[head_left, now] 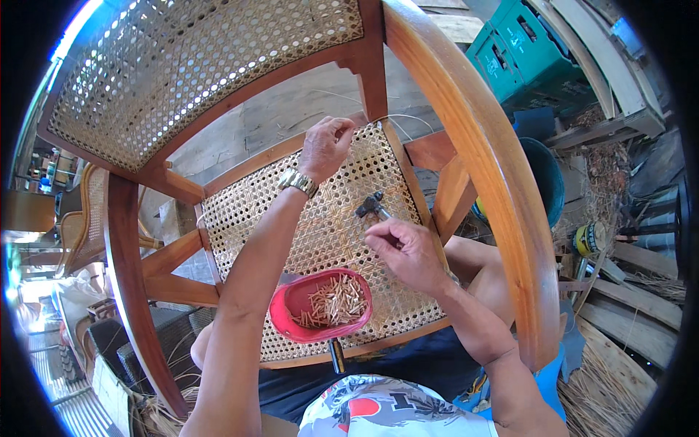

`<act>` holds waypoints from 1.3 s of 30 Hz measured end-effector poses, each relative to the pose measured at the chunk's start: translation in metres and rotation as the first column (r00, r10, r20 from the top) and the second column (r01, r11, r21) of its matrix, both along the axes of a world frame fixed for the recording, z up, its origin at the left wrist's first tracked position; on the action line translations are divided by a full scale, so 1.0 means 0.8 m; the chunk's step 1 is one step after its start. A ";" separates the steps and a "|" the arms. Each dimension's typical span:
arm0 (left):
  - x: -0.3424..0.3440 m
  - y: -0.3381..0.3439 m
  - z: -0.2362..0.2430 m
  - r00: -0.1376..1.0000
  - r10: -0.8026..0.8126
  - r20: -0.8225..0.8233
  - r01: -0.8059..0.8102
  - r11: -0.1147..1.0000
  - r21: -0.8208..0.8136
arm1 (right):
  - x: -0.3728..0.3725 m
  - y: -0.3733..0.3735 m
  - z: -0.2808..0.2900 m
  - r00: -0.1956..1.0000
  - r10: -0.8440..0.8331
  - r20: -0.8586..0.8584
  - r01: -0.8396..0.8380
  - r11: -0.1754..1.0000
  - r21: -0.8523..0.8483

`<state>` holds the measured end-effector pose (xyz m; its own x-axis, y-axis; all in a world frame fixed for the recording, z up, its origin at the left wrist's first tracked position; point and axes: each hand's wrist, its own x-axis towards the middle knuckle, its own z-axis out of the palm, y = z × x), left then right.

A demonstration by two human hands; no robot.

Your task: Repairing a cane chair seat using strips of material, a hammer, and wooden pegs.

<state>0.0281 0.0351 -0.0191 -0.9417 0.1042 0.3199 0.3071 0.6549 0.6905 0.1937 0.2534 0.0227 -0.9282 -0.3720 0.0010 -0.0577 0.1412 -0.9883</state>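
Note:
A wooden chair with a woven cane seat (320, 240) stands in front of me. My left hand (328, 149), with a metal watch on its wrist, is over the far part of the seat near its back right corner. Its fingers are pinched together, and what they hold, if anything, is too small to make out. My right hand (408, 255) is closed round a small hammer (371, 206), its dark head above the cane. On the near part of the seat sits a red plastic container (284, 309) with many small wooden pegs (338, 302). A black tool handle (336, 355) pokes out from under it.
The chair's curved wooden armrest (484, 160) arches on the right, and its cane backrest (211, 65) rises at the far left. Beyond are green crates (520, 54), a dark green bucket (542, 178), a tin (590, 239) and wooden planks (630, 320). Another cane chair (91, 211) stands left.

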 end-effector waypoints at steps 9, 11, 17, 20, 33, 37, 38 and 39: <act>-0.017 0.018 -0.023 0.997 -0.002 -0.076 -0.002 0.999 -0.045 | -0.095 -0.052 0.027 0.894 -0.288 -0.342 0.358 0.920 0.160; -0.022 0.027 -0.029 0.996 0.001 -0.089 0.002 1.000 0.030 | -0.127 -0.045 0.033 0.884 -0.242 -0.399 0.376 0.877 0.300; -0.018 0.018 -0.034 0.991 0.007 -0.130 0.004 0.996 0.089 | -0.197 -0.051 0.019 0.937 -0.011 -0.349 0.293 0.568 0.769; -0.023 0.024 -0.045 0.984 -0.006 -0.176 0.015 0.999 0.052 | -0.226 -0.045 0.010 0.935 0.024 -0.353 0.300 0.476 0.826; -0.035 0.014 -0.039 0.993 -0.058 0.105 0.047 0.994 0.100 | -0.292 -0.047 0.030 0.982 0.176 0.063 -0.102 0.225 0.969; -0.037 0.017 -0.037 0.988 -0.044 0.149 0.033 0.997 0.076 | -0.258 -0.061 0.044 0.988 0.127 -0.093 0.042 0.357 0.933; -0.036 0.018 -0.038 0.988 -0.046 0.149 0.034 0.996 0.078 | -0.248 -0.062 0.041 0.988 0.125 -0.092 0.042 0.355 0.934; -0.036 0.019 -0.038 0.991 -0.036 0.133 0.026 0.997 0.075 | -0.238 -0.062 0.039 0.970 0.157 -0.185 0.115 0.376 0.919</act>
